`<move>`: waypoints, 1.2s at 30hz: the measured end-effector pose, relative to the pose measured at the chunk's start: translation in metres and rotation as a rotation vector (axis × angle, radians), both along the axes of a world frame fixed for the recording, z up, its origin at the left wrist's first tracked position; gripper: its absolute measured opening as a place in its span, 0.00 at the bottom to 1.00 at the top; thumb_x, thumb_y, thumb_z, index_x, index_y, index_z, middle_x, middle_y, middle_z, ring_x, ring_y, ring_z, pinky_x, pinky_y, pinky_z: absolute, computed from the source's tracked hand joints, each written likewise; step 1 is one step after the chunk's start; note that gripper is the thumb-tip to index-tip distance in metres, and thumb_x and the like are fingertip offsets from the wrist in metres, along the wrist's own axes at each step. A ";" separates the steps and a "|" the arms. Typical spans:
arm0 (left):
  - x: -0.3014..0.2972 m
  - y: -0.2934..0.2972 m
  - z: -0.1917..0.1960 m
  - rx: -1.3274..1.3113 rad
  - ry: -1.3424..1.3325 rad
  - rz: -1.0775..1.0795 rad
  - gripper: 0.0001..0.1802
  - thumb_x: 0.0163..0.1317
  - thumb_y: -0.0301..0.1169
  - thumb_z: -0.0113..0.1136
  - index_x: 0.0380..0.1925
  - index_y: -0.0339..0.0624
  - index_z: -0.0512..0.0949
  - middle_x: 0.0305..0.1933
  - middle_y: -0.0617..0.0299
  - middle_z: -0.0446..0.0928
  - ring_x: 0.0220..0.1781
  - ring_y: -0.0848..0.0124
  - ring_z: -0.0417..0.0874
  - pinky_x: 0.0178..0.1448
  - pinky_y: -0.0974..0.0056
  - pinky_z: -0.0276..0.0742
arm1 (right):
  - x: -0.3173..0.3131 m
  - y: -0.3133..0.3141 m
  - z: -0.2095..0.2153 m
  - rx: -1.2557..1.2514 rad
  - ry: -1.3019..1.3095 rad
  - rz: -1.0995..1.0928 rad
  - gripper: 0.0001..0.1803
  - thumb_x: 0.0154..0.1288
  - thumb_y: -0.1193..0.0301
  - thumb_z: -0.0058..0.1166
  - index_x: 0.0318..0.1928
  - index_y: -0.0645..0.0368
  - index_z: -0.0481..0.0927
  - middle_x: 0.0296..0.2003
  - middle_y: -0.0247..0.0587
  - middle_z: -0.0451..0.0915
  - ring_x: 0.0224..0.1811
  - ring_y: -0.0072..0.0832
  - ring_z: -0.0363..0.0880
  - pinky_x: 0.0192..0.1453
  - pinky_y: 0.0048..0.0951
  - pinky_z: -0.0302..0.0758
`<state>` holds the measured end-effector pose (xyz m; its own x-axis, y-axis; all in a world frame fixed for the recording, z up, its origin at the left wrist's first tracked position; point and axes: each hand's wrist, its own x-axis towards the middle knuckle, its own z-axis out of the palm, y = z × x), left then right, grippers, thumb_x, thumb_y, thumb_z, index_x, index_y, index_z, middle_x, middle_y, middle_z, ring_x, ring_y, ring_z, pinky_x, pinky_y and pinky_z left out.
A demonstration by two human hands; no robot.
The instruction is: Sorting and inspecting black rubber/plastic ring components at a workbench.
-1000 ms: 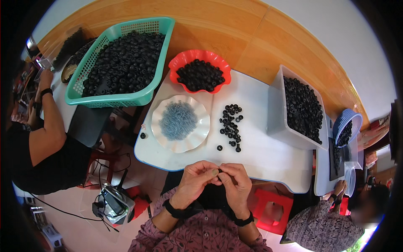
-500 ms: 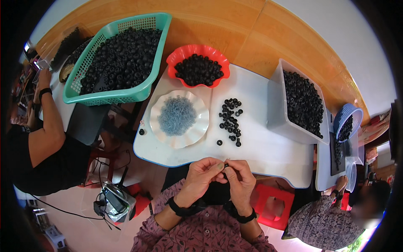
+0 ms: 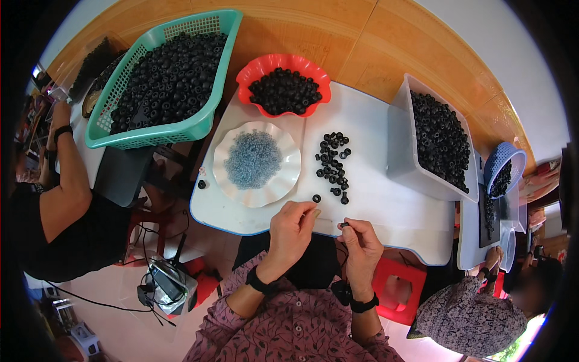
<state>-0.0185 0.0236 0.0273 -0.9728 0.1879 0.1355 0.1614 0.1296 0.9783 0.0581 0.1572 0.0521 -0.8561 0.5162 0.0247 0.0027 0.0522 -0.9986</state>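
Head view looks straight down on a small white rectangular table with both of the person's hands at its near edge. Right hand is curled, its thumb and forefinger pinched on a small black ring-shaped rubber part held just above the table rim. Left hand sits just beside it, fingers bent and the fingertips drawn together near the table edge; whether they grip anything cannot be told. Just beyond the left hand lies a single loose black ring, and past that a scattered cluster of black rubber rings is spread over the middle of the tabletop. Left of the cluster stands a white scalloped plate heaped with tiny grey-blue pieces. At the far edge sits a red scalloped plastic bowl full of black rings, a teal plastic mesh basket of them to its left, and a clear rectangular plastic bin of the same to the right. Another person's arm shows at the far left.
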 end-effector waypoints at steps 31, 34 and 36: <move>-0.012 -0.008 -0.004 0.677 -0.568 -0.249 0.11 0.68 0.27 0.55 0.47 0.32 0.75 0.40 0.54 0.80 0.32 0.75 0.81 0.37 0.66 0.85 | -0.017 0.004 -0.006 -0.295 -0.002 0.080 0.10 0.68 0.75 0.54 0.47 0.67 0.79 0.38 0.40 0.81 0.41 0.25 0.82 0.38 0.20 0.75; -0.009 -0.014 -0.004 0.923 -0.642 -0.300 0.13 0.69 0.25 0.50 0.51 0.31 0.74 0.41 0.50 0.80 0.35 0.72 0.83 0.43 0.62 0.86 | -0.019 -0.002 -0.005 -0.289 -0.008 0.092 0.10 0.68 0.75 0.54 0.47 0.66 0.79 0.38 0.39 0.81 0.42 0.25 0.82 0.38 0.20 0.75; -0.009 -0.017 -0.007 0.966 -0.647 -0.317 0.15 0.69 0.25 0.49 0.53 0.31 0.73 0.42 0.49 0.80 0.37 0.71 0.83 0.45 0.62 0.86 | -0.021 -0.005 -0.003 -0.270 -0.013 0.100 0.10 0.68 0.76 0.54 0.47 0.66 0.79 0.38 0.39 0.81 0.42 0.24 0.82 0.39 0.20 0.75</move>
<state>-0.0274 0.0063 0.0201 -0.8417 0.5205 -0.1439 -0.5025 -0.6573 0.5616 0.0370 0.1523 0.0494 -0.9026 0.4152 -0.1134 0.0236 -0.2153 -0.9763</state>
